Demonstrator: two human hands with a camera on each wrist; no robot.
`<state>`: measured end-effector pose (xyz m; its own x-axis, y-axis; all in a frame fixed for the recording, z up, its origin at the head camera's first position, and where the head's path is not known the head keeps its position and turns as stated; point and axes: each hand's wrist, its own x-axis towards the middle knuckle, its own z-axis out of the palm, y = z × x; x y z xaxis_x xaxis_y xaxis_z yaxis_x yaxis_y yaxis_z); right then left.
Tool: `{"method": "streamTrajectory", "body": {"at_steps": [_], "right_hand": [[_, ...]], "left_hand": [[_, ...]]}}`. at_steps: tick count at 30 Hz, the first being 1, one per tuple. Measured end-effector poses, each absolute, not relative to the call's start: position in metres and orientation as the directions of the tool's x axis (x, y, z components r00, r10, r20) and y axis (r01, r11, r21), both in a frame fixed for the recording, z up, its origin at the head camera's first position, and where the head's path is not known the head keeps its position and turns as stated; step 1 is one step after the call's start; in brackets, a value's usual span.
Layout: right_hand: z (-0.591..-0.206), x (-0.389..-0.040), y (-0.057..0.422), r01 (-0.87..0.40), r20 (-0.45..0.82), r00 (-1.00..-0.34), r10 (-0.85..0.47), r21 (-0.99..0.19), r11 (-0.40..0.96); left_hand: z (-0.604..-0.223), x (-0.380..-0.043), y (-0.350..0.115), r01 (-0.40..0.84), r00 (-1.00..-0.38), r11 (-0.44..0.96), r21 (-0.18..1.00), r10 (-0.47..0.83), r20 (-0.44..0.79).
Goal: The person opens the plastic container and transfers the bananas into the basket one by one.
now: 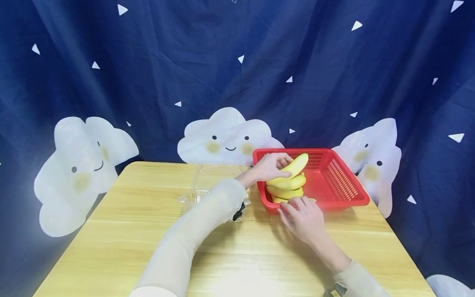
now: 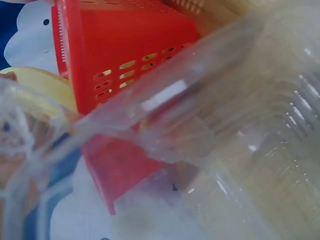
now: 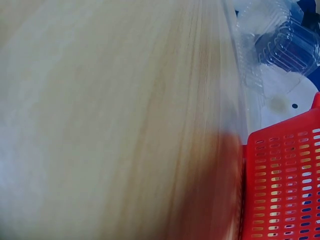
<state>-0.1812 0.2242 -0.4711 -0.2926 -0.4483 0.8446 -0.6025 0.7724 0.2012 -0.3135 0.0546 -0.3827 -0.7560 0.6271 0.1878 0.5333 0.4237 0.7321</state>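
Note:
My left hand [image 1: 272, 167] reaches over the left side of a red plastic basket [image 1: 343, 179] and pinches the top banana [image 1: 298, 165] between thumb and fingers. Under it, several more bananas [image 1: 285, 193] lie stacked inside the basket's left end. My right hand [image 1: 305, 218] holds the basket's near rim, with its fingertips over the edge. In the left wrist view, part of a banana [image 2: 42, 85] shows beyond the clear plastic, near the blurred left hand [image 2: 20, 170]. The right wrist view shows the basket's slotted side [image 3: 280, 190], but the right hand is out of sight there.
A clear plastic clamshell box [image 1: 188, 202] stands open on the wooden table [image 1: 122, 231], left of the basket and partly behind my left forearm. A dark blue curtain [image 1: 208, 49] with white clouds hangs behind the table's far edge.

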Motion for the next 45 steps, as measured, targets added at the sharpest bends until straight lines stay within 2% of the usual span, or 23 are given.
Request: {"method": "streamTrajectory", "body": {"at_steps": [20,45], "right_hand": [[-0.473,-0.181,0.226,-0.597,0.839,-0.301,-0.453,0.204,0.776],[-0.47,-0.181,0.225,-0.607,0.839,-0.302,-0.453,0.198,0.77]], "left_hand": [[-0.406,-0.314,0.065,0.544,-0.743,0.484,0.685,0.658,0.126],[-0.388,-0.312,0.051,0.559,-0.745,0.484,0.673,0.65,0.151]]}}
